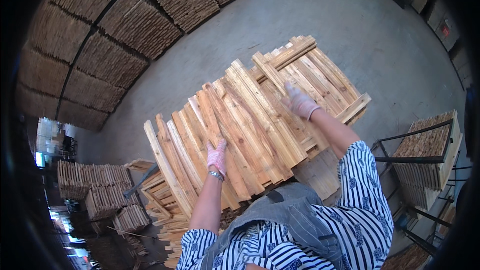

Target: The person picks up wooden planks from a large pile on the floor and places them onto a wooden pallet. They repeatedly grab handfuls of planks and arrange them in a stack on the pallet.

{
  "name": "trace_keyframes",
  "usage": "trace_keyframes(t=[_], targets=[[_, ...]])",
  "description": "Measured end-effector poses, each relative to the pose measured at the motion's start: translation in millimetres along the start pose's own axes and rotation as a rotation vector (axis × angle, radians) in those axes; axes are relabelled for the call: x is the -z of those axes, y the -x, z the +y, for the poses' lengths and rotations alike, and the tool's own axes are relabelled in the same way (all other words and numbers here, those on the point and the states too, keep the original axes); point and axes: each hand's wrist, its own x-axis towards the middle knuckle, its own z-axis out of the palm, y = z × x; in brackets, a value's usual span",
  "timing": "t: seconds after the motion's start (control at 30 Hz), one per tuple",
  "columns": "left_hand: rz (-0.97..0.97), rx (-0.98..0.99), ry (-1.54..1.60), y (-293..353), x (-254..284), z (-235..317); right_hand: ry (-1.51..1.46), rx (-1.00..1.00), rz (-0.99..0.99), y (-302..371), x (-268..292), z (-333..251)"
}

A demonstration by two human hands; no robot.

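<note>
A broad pile of pale wooden planks [245, 102] lies side by side in front of me. My left hand [216, 157], in a pinkish glove, has its thumb and fingers around the near end of a brown plank [207, 112] on top of the pile. Further right, my right hand [302, 103], gloved too and slightly blurred, is over the planks with thumb and fingers apart. Its fingertips are near the lower end of a slanting board [267, 70]; whether they touch it is unclear. That board's far end overlaps a crosspiece [292, 55].
Tall strapped stacks of boards [120, 20] stand at the far left. More stacked wood [100, 185] sits at the lower left, beside loose slats [155, 190]. A stack in a dark metal frame [425, 145] is at the right. Grey concrete floor [280, 10] stretches beyond the pile.
</note>
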Motion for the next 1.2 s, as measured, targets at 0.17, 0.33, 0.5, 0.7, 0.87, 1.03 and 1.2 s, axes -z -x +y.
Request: trace_keyframes(t=[0.17,0.33,0.5,0.7,0.87,1.03,1.2], targets=[[-0.020,-0.027,0.122,8,-1,-2,-0.031,-0.028,0.019,14,-65,-21],[-0.076,-0.069,0.374,13,-34,10,0.141,0.057,0.132,57,-6,-78],[-0.205,-0.165,0.552,32,-122,19,-0.563,0.142,-0.034,84,-53,-115],[-0.066,-0.532,-0.984,44,-95,27,-0.392,0.148,0.288,53,5,-2],[0.027,-0.541,-1.509,53,-31,-35,-0.184,0.024,0.071,-6,0,65],[-0.153,-0.279,-1.293,73,-23,-4,0.376,0.279,-0.154,3,-44,22],[-0.055,-0.610,-1.213,42,-29,-39,0.169,0.059,0.212,-14,-72,84]])
